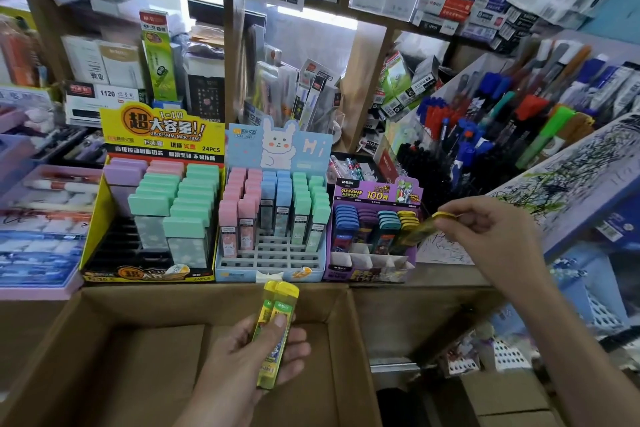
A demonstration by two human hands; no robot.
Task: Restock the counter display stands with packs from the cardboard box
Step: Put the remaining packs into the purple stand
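Stationery clutter around you

Your view takes in a rack of blue, red and green pens [498, 121] at right, boxed goods on wooden shelves [367, 15], and a scribbled test pad [568, 177].

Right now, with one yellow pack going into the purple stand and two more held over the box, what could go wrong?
1. The right hand pinches the yellow pack only by its cap end, tilted; it may catch a divider of the purple stand or nudge the neighbouring yellow packs.
2. The left hand holds two yellow packs under the thumb alone; one could slip into the cardboard box.
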